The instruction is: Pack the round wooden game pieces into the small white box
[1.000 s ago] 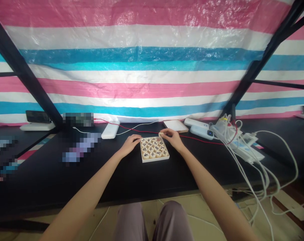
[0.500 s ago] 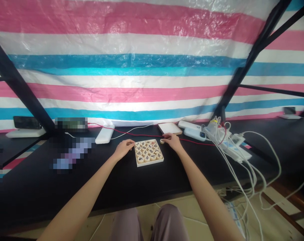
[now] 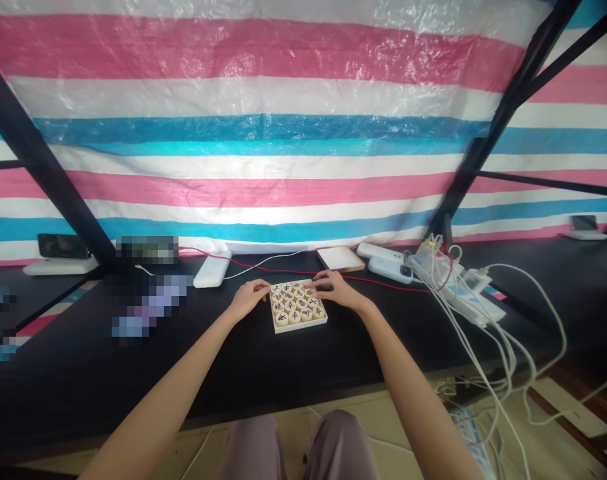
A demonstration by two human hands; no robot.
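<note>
A shallow white box point(image 3: 300, 327) lies on the black table, filled with rows of round wooden xiangqi pieces point(image 3: 294, 316), most marked in black characters. My left hand point(image 3: 248, 299) is at the box's upper left corner, its fingertips pinched against the rim. Over the upper right corner, my right hand point(image 3: 335, 289) has thumb and fingertips around a xiangqi piece point(image 3: 307, 287), which shows a bit of red and is partly covered. Whether another piece sits under the right hand is hidden.
Behind the box lies a box lid point(image 3: 340, 259), with a red cable point(image 3: 263, 269) in front of it. White power banks point(image 3: 212, 269) and a light blue phone-like device point(image 3: 389, 269) lie around. At right, a power strip point(image 3: 461, 293) trails many white cables.
My right hand has moved left, from beside the box onto its upper right corner. The loose piece at its fingertips no longer shows on the table. My left hand stays at the corner.
</note>
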